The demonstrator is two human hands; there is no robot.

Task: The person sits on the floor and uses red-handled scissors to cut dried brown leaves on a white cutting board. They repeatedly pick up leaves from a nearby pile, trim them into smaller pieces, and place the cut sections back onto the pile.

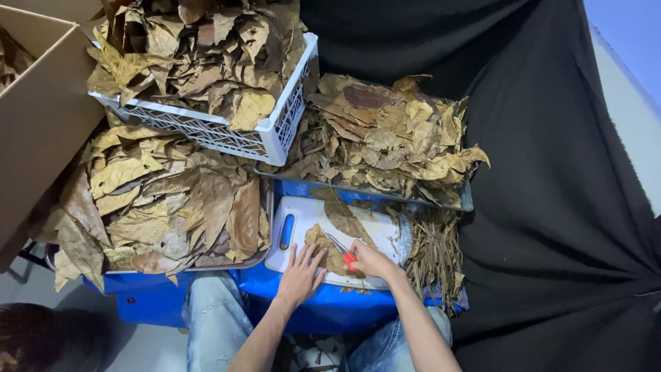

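Cutting board [303,210] between dry-leaf heaps [385,138]

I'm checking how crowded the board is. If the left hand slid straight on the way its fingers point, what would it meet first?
The left hand lies flat on the white cutting board, fingers pointing up and away from the person. It already touches the dry leaf being cut; beyond, probably the board's blue-edged handle slot, though depth is unclear.

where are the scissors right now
In the head view, the scissors are low and just right of centre, in the right hand, blades over a dry leaf on the white cutting board, with the left hand pressing that leaf beside them.
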